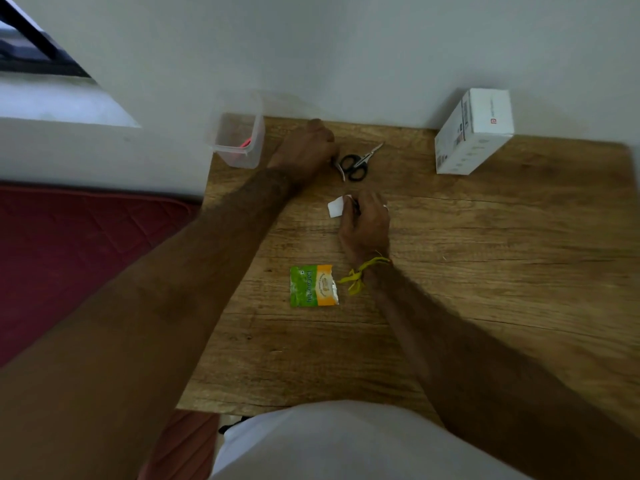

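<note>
My left hand (306,147) reaches to the far side of the wooden table (485,271), its fingers curled just left of black-handled scissors (356,162) that lie shut on the wood. A thin pale strip (340,170) sticks out from those fingers. My right hand (363,225) is nearer, in the middle of the table, and pinches a small white piece (335,207) at its fingertips; something dark shows beside it between the fingers. A green and orange sachet (313,285) lies flat near my right wrist, which wears a yellow thread.
A clear plastic container (239,140) with something pink inside stands at the table's far left corner. A white carton (474,131) stands at the far right against the wall. A red mattress (86,254) lies left of the table.
</note>
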A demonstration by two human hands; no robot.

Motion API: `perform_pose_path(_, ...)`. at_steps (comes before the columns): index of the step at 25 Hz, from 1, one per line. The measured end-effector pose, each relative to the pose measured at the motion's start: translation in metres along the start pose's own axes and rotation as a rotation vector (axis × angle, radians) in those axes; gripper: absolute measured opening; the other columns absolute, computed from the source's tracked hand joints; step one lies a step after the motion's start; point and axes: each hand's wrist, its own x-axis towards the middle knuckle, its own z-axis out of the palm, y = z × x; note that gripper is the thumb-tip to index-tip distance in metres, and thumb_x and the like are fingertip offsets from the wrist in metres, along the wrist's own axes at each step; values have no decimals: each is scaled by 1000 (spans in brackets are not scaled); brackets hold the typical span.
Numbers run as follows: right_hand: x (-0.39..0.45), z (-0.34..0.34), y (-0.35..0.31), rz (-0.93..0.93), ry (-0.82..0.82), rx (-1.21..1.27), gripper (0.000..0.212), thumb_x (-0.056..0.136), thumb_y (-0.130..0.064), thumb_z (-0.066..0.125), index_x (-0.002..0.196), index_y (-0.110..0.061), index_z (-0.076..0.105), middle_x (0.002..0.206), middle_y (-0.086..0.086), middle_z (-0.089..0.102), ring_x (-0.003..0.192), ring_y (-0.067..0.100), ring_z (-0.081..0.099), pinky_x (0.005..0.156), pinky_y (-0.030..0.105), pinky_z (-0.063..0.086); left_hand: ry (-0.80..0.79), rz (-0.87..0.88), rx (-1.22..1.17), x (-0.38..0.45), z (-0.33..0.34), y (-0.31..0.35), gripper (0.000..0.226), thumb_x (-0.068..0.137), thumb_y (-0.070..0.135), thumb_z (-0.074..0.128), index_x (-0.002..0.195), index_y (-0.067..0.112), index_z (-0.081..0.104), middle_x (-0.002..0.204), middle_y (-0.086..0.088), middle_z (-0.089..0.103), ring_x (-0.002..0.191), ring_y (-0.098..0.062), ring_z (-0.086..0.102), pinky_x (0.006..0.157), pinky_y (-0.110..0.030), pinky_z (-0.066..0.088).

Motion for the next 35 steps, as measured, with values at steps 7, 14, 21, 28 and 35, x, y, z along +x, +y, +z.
perform_pose_path(7, -2, -1, 0, 8, 10, 15, 11, 93, -8, 59, 82, -5, 60, 80, 5, 58, 76, 17, 52, 68, 32, 40, 251, -64, -4, -64, -19, 10, 23, 86, 3, 66, 109, 3, 67, 112, -20, 67, 108, -36, 60, 89, -48, 52)
perform_pose_path(14, -10, -34, -2, 155, 50, 150, 13, 93, -13, 63, 89, -3, 70, 81, 3, 65, 75, 14, 58, 67, 32, 50, 230, -819, -1195, -166, -29, 121, 15, 88, 14, 73, 103, 15, 73, 87, 8, 73, 77, -2, 68, 76, -23, 56)
perform_pose_path(21, -89, -127, 23, 571, 115, 357, 16, 91, -16, 69, 102, -5, 72, 86, 9, 73, 71, 11, 67, 64, 22, 55, 34, -793, -1906, -211, -5, 204, 21, 92, 0, 64, 113, 0, 66, 90, -11, 76, 73, -14, 72, 60, -20, 54)
perform_pose_path(28, -134, -141, 14, 515, 93, 333, 20, 90, -10, 70, 110, -7, 69, 96, 2, 73, 84, 8, 70, 75, 18, 56, -65, -750, -1910, -212, -6, 225, 29, 95, -3, 58, 122, 4, 59, 96, -16, 75, 83, -22, 73, 74, -26, 60)
perform_pose_path(35, -127, -135, 10, 63, 54, 195, 12, 91, -6, 67, 99, -9, 74, 94, -5, 71, 89, 7, 66, 80, 22, 52, -152, -679, -1772, -211, -10, 222, 32, 87, -1, 71, 116, 9, 64, 92, -18, 76, 90, -32, 73, 81, -31, 61)
